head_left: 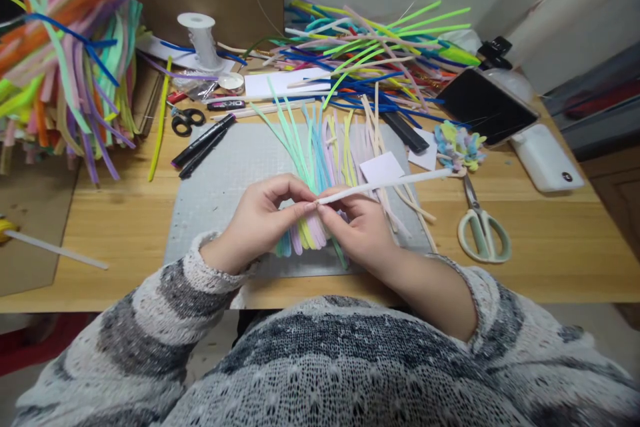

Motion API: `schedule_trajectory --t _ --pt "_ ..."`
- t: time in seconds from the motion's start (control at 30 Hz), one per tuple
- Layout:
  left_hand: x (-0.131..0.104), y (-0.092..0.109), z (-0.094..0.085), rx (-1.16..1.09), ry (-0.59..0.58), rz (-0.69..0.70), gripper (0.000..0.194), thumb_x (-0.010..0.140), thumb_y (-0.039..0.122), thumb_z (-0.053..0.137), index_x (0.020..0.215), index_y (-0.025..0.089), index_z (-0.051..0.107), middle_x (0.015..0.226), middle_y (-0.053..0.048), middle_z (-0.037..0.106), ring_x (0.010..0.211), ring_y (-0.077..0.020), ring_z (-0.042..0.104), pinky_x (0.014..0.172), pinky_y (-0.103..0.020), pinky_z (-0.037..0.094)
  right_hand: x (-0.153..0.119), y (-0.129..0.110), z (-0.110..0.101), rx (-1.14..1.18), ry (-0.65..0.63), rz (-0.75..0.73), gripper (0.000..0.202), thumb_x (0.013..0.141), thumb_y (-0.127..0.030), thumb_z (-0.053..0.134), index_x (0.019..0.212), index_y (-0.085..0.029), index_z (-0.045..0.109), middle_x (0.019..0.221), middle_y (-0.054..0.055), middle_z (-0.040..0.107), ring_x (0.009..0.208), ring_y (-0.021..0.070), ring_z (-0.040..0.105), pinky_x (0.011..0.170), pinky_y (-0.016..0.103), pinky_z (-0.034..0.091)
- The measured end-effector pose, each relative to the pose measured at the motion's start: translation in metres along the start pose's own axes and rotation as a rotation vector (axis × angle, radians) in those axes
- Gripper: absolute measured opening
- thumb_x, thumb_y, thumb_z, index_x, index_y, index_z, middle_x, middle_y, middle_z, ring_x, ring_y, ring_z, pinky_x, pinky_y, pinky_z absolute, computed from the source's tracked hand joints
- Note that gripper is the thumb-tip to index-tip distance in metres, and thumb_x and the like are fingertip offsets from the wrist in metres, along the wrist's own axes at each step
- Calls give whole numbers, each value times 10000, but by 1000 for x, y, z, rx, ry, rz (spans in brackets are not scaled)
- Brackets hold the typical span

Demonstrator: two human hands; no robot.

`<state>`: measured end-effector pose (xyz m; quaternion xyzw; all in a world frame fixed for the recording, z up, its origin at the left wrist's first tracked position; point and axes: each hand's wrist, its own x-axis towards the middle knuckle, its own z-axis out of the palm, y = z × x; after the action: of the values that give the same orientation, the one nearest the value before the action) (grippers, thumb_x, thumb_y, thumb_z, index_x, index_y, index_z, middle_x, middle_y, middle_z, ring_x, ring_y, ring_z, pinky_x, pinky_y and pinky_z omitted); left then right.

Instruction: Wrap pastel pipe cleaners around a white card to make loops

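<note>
A white pipe cleaner [395, 183] runs out to the right from between my fingertips. My left hand [273, 213] pinches its near end with thumb and index finger. Close against it, my right hand [363, 220] pinches the same end, so the fingertips of both nearly touch. Beneath them, pastel pipe cleaners [313, 233] in green, blue, yellow, pink and lilac lie in a row on a grey cutting mat [220, 213]. A small white card [381, 167] rests just beyond my right hand. The exact end of the white pipe cleaner is hidden by my fingers.
Green-handled scissors [484, 233] lie at right, near a pastel pipe-cleaner flower cluster [459, 145], a phone [489, 105] and a white power bank [547, 159]. Black scissors [187, 121] and markers [205, 145] sit at left. A large pipe-cleaner bundle [65, 60] stands far left.
</note>
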<state>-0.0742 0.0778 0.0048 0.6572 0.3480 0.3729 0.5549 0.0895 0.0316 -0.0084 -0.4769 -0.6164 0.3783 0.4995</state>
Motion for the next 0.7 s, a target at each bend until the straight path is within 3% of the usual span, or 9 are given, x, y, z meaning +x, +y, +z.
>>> schedule_trajectory --t 0.33,0.5,0.7 --pt "-2 -1 2 2 -19 -77 123 754 217 700 856 155 671 818 -31 675 773 -135 616 712 -261 479 1 7 1 77 3 -100 68 816 -158 569 790 -209 605 699 -28 583 636 89 523 599 253 441" --pt "-3 4 3 112 -49 88 66 797 183 638 835 145 676 849 -60 665 834 -160 616 787 -316 478 -1 9 3 117 53 -85 67 804 -160 576 769 -210 605 668 -35 564 627 93 520 594 254 437" --pt "-6 11 4 261 -72 284 149 813 105 529 890 139 652 885 -79 645 861 -168 606 777 -332 491 -2 8 3 73 106 -91 90 794 -149 567 729 -209 586 623 -47 530 609 96 505 590 253 422"
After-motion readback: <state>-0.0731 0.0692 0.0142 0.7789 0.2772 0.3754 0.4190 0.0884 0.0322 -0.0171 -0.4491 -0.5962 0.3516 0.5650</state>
